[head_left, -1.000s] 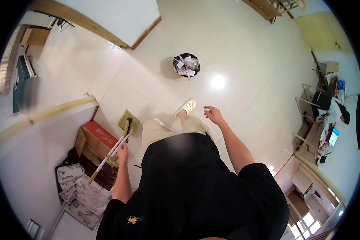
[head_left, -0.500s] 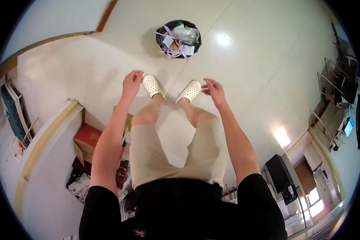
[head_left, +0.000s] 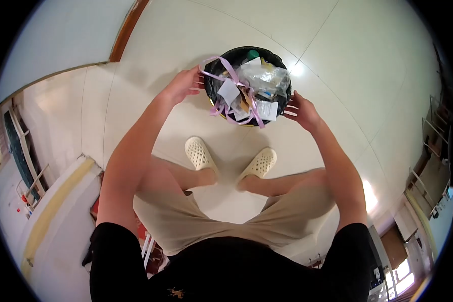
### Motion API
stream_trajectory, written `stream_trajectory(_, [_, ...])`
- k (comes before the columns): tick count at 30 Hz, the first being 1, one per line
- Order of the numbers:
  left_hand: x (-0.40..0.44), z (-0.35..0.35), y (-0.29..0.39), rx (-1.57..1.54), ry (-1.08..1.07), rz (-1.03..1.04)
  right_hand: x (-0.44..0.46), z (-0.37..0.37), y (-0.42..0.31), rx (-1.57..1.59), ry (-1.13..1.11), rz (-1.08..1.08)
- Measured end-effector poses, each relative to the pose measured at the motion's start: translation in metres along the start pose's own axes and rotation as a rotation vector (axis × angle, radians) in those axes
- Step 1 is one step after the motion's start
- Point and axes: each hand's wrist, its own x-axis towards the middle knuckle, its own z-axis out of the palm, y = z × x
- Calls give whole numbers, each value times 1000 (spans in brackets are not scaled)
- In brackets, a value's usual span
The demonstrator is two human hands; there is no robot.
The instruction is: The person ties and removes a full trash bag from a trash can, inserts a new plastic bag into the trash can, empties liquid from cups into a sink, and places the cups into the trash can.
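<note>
A round trash bin (head_left: 208, 90) with a black liner stands on the floor in front of my feet. It is filled with rubbish: a clear plastic bag (head_left: 264, 78), white paper pieces (head_left: 228, 91) and a pink ribbon (head_left: 228, 66) trailing over the rim. At the bin's left side is my left hand (head_left: 185, 84), open, its fingertips at the wall. On the opposite side my right hand (head_left: 303, 111) is also open, fingers apart and close to the bin's wall. Whether the fingertips press on the bin I cannot tell.
My feet in cream clogs (head_left: 260, 163) stand apart on the pale tiled floor (head_left: 337, 75) just behind the bin. A wall with a brown wooden edge (head_left: 128, 32) is at the upper left. A low partition with a yellowish top (head_left: 55, 206) runs along the left.
I have bent down, and the bin appears larger and nearer. Both hands have moved forward and outward, from in front of my feet to either side of the bin.
</note>
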Motion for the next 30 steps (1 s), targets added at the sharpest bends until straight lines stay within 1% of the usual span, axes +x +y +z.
stream_trajectory(1, [6,0,2,-47,-50,-17,3,-4,-7,24,-22,-13])
stream_trajectory(2, [11,2,4,-34,-68,10,6,-7,-11,0,-48,-33])
stream_trajectory(4, [21,5,10,-13,-100,84,5,-6,-31,-60,-100,-88])
stream_trajectory(5, [30,3,6,-25,-118,161,1,-4,-36,-40,-104,-110])
stream_trajectory(8, [30,10,17,36,-42,303,5,-3,-38,-20,-114,-236])
stream_trajectory(9, [27,14,21,0,-26,357,0,4,-43,-37,-101,-228])
stream_trajectory(10, [21,16,24,39,5,419,-5,12,-46,-39,-40,-198])
stream_trajectory(12, [11,20,27,114,63,534,-16,24,-52,-155,9,-217])
stream_trajectory(13, [6,20,27,278,94,656,-20,23,-51,-208,39,-214])
stream_trajectory(15, [-6,26,23,324,142,731,-15,19,-47,-313,101,-209])
stream_trajectory(16, [-16,31,20,345,166,761,-13,16,-45,-307,126,-269])
stream_trajectory(17, [-25,31,19,441,214,786,-10,10,-41,-303,151,-324])
stream_trajectory(19, [-27,29,18,422,244,776,-14,14,-40,-319,228,-441])
stream_trajectory(22, [-17,26,12,420,284,756,-12,24,-37,-286,257,-610])
stream_trajectory(23, [-12,26,11,425,292,748,-13,26,-40,-392,285,-646])
stream_trajectory(24, [-11,29,9,384,297,744,-7,16,-41,-569,312,-715])
stream_trajectory(27, [-28,39,25,278,295,731,-35,35,-49,-569,289,-764])
stream_trajectory(29, [-34,39,26,304,263,765,-47,38,-46,-630,297,-816])
stream_trajectory(30, [-34,38,26,318,248,787,-48,39,-48,-588,255,-814])
